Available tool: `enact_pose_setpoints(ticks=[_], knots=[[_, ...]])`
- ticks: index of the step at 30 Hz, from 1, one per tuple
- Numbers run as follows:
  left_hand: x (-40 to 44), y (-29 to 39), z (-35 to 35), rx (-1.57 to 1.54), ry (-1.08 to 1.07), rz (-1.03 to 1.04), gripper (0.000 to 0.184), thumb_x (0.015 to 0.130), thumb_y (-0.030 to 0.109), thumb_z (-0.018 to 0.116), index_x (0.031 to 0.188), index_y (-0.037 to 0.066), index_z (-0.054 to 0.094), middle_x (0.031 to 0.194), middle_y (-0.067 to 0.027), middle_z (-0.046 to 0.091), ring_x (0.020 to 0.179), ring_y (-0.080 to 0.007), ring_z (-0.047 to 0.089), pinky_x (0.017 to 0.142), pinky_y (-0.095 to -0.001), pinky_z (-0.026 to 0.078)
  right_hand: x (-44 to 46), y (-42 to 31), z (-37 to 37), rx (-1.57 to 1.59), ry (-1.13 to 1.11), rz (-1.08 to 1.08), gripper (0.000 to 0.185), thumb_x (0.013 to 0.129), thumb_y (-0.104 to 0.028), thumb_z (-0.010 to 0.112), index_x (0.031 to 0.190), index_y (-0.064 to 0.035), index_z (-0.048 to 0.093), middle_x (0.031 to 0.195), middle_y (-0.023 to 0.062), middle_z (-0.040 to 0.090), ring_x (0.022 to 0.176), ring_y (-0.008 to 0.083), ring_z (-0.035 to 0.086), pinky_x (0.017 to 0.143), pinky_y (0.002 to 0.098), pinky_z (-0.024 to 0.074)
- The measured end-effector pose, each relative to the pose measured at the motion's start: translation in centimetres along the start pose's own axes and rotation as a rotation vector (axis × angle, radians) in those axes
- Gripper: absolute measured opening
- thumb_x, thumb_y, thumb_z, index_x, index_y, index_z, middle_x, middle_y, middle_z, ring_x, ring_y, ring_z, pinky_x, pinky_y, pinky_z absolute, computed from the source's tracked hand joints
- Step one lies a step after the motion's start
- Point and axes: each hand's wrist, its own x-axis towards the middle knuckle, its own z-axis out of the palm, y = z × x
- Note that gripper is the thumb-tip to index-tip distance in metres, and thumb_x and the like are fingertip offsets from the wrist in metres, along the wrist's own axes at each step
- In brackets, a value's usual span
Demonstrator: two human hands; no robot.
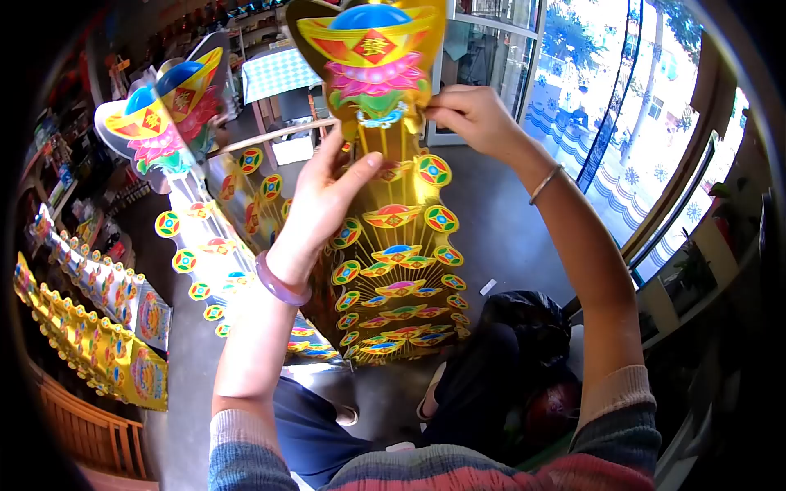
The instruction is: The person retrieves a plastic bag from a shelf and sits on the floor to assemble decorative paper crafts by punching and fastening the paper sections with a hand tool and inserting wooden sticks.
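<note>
A tall gold cardboard decoration [401, 286] stands upright in front of me. Its head bears a yellow ingot with a blue dome [368, 20] above a pink lotus, and rows of printed ingots and round coin shapes run down it. My left hand [323, 192], with a purple bangle, is at the left edge of its neck, thumb across the front and the other fingers partly hidden. At the right edge of the neck, the fingertips of my right hand [475, 119] are pinched together on the rim. A matching silver decoration [192, 213] stands to the left.
More gold decorations [98, 344] and silver decorations [123, 290] stand at far left, behind a wooden bench [90, 425]. A checked-cloth table [282, 72] is at the back. On the floor by my right leg lies a black plastic bag [528, 323]. Glass doors [589, 114] are at right.
</note>
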Motion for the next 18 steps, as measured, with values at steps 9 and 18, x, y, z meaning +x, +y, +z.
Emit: enact_pose_setpoints(ticks=[9, 18], knots=[[0.1, -1.6, -1.0, 0.159, 0.039, 0.111, 0.066, 0.085, 0.014, 0.063, 0.14, 0.004, 0.029, 0.125, -0.0137, 0.053, 0.114, -0.0181, 0.051, 0.094, -0.0288, 0.04, -0.7, 0.9, 3.1, 0.416, 0.063, 0.196, 0.026, 0.084, -0.011, 0.057, 0.109, -0.0017, 0.059, 0.09, 0.0111, 0.067, 0.08, 0.0203, 0.065, 0.073, 0.0288, 0.0489], [-6.9, 2.3, -11.9, 1.004, 0.39, 0.654, 0.033, 0.086, 0.002, 0.057, 0.119, 0.001, 0.056, 0.116, -0.0089, 0.059, 0.106, -0.0164, 0.054, 0.094, -0.0292, 0.041, -2.9, 1.1, 5.1, 0.931, 0.142, 0.52, 0.031, 0.087, -0.005, 0.057, 0.116, 0.0028, 0.053, 0.104, 0.0072, 0.062, 0.09, 0.015, 0.06, 0.08, 0.0279, 0.0494]])
